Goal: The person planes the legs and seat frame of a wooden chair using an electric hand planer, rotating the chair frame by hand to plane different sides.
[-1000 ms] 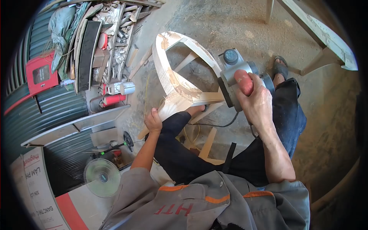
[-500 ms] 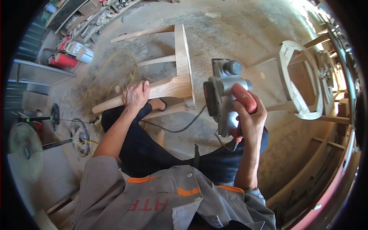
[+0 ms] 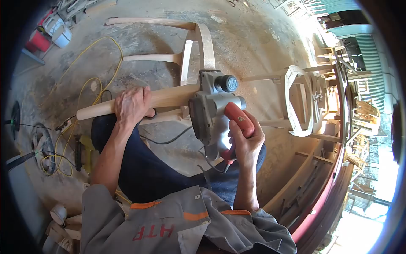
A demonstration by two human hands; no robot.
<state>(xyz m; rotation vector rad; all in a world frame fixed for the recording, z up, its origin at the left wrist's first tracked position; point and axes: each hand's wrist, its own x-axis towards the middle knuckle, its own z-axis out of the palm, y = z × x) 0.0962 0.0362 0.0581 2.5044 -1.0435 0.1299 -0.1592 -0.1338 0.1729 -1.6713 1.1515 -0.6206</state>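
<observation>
My left hand (image 3: 132, 106) is wrapped around a pale wooden leg (image 3: 173, 96) of a stool frame that lies on its side on the floor. In my right hand (image 3: 248, 142) is the red rear handle of a grey electric planer (image 3: 210, 103). The planer stands on edge over the joint between that leg and the curved seat rim (image 3: 206, 44), hiding the joint. Whether its sole touches the wood I cannot tell. A black power cord (image 3: 169, 140) runs from the tool toward the left.
A second wooden frame (image 3: 292, 101) stands at right, beside a red-edged rack (image 3: 311, 220) of timber. Yellow cable (image 3: 101, 88) loops across the floor at left. Red and white containers (image 3: 59, 33) sit at upper left. More wooden frames (image 3: 361, 144) are stacked far right.
The planer has moved left, from beside the stool frame to over its rim and leg joint. My left hand still grips the leg. The whole view has turned toward the right.
</observation>
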